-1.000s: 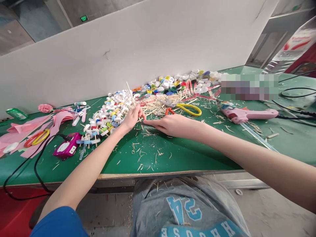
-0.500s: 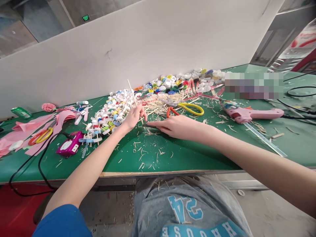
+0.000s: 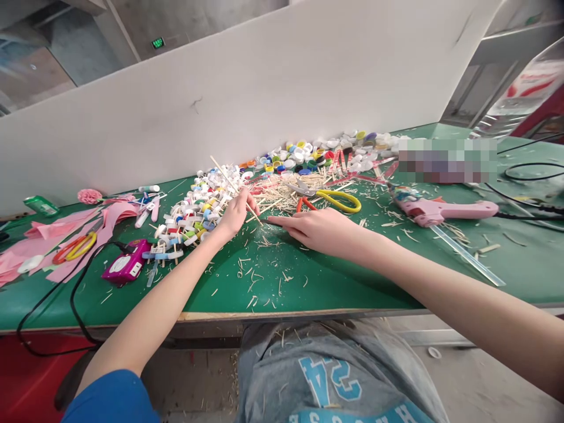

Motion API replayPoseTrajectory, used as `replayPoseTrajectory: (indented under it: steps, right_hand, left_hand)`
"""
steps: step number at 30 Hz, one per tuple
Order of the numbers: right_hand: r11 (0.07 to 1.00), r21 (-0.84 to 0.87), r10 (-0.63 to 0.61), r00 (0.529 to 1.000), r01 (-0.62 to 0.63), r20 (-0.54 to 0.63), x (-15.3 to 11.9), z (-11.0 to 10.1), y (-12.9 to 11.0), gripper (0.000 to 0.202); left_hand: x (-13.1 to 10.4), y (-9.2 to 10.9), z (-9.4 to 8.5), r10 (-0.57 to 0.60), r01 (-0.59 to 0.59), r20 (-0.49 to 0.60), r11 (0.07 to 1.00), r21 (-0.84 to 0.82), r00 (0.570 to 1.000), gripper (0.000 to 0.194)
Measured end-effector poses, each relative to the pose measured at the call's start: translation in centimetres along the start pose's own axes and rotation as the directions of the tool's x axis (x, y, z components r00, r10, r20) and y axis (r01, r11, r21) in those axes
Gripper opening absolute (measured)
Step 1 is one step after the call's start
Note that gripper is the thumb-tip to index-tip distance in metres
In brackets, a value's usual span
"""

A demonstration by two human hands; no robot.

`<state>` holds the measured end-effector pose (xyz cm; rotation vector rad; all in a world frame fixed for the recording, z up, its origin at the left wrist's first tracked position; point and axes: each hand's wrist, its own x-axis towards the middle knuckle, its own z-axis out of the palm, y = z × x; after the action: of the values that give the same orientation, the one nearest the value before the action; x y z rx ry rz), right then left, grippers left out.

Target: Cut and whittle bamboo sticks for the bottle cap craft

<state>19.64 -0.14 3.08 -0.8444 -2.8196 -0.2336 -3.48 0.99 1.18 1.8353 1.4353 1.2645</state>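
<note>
Pinched in my left hand [image 3: 236,215] is a thin wooden stick [image 3: 225,172], slanting from upper left down to a point just above the green table. My right hand [image 3: 318,230] is closed around a knife [image 3: 274,219]; only a short dark piece of its blade shows past the stretched index finger, its handle hidden in the palm. A small gap lies between blade and the stick's lower end. Under both hands, curled wood shavings [image 3: 264,242] are scattered. Behind my right hand, scissors [image 3: 337,198] with yellow and orange handles rest on a pile of wooden sticks [image 3: 282,191].
Bottle caps on sticks [image 3: 200,205] are heaped left of my left hand, loose caps [image 3: 299,154] along the wall. A pink glue gun [image 3: 458,210] lies right. At left are a purple power box [image 3: 126,264], a black cable, pink paper [image 3: 57,229] and more scissors [image 3: 79,247].
The stick has tipped further to the left, its lower end shifting slightly right. The blade, which was at the stick's lower end, is now a little to the right of it.
</note>
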Motion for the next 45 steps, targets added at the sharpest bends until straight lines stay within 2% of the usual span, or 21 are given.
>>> replayPoseTrajectory:
  steps: [6,10,15,21,25,27,29,30,32,34,35,37,38,40,42,43,45]
  right_hand:
    - [0.999,0.014,-0.042,0.996,0.043,-0.074,-0.1,0.7,0.6,0.038]
    - [0.999,0.025,-0.015,0.992,0.019,-0.129,0.0,0.4,0.4,0.039]
    - [0.998,0.035,0.066,0.98,-0.06,-0.189,0.4,0.2,0.2,0.04]
    - [0.993,0.119,0.043,0.982,-0.022,-0.184,1.1,0.2,-0.1,0.035]
    - [0.988,0.145,0.07,0.98,-0.043,-0.188,1.4,0.1,0.2,0.036]
    - [0.989,0.116,0.11,0.974,-0.088,-0.196,1.3,0.0,0.7,0.036]
    - [0.988,0.079,0.145,0.972,-0.132,-0.185,1.2,-0.1,1.4,0.035]
    - [0.985,0.061,0.167,0.972,-0.159,-0.167,1.1,-0.2,1.7,0.035]
    - [0.976,0.025,0.22,0.969,-0.218,-0.111,0.9,-0.2,2.4,0.033]
    - [0.968,0.001,0.25,0.966,-0.25,-0.062,0.8,-0.1,2.9,0.031]
    - [0.967,-0.005,0.254,0.966,-0.254,-0.047,0.8,0.0,3.1,0.03]
    - [0.968,-0.002,0.252,0.967,-0.252,-0.04,0.8,0.1,3.3,0.03]
    - [0.969,0.006,0.248,0.968,-0.248,-0.044,0.8,0.2,3.4,0.031]
    - [0.977,0.039,0.211,0.975,-0.208,-0.072,0.9,0.2,3.5,0.032]
    - [0.991,0.06,0.13,0.983,-0.123,-0.126,1.0,0.2,3.5,0.034]
    - [0.995,0.051,0.092,0.983,-0.085,-0.156,1.0,0.2,3.6,0.034]
    - [0.996,-0.004,0.086,0.973,-0.089,-0.214,0.9,0.2,3.7,0.037]
  left_hand:
    - [0.2,-0.4,-0.2,-0.015,0.018,-0.103,0.999,0.032,0.995,0.055]
    - [0.1,-0.2,-0.2,-0.006,0.012,-0.136,0.999,0.046,0.991,0.057]
    - [-0.2,0.7,0.5,0.054,-0.055,-0.058,0.998,-0.014,0.997,0.056]
    - [-0.9,2.4,1.8,0.046,-0.034,0.069,0.986,-0.164,0.997,0.048]
    - [-1.1,2.8,2.2,0.074,-0.052,0.119,0.984,-0.172,0.99,0.043]
    - [-1.0,2.5,2.2,0.067,-0.06,0.042,0.989,-0.137,0.997,0.039]
    - [-0.8,2.0,2.1,0.066,-0.078,-0.127,0.993,-0.087,0.99,0.032]
    - [-0.7,1.8,1.9,0.076,-0.09,-0.227,0.995,-0.048,0.971,0.03]
    - [-0.7,1.4,1.5,0.123,-0.103,-0.405,0.992,0.07,0.906,0.03]
    - [-0.8,1.3,1.0,0.219,-0.11,-0.502,0.965,0.238,0.837,0.039]
    - [-0.9,1.3,0.8,0.28,-0.117,-0.514,0.938,0.327,0.811,0.044]
    - [-1.1,1.6,0.5,0.407,-0.158,-0.46,0.858,0.488,0.789,0.048]
    - [-1.1,1.8,0.5,0.459,-0.199,-0.383,0.81,0.552,0.802,0.045]
    - [-1.1,2.0,0.7,0.501,-0.313,-0.152,0.72,0.619,0.852,0.036]
    - [-1.1,1.9,1.2,0.464,-0.419,0.094,0.673,0.609,0.881,0.026]
    - [-1.1,1.8,1.4,0.432,-0.446,0.177,0.669,0.595,0.884,0.024]
    - [-1.2,1.5,1.7,0.379,-0.44,0.232,0.682,0.584,0.896,0.026]
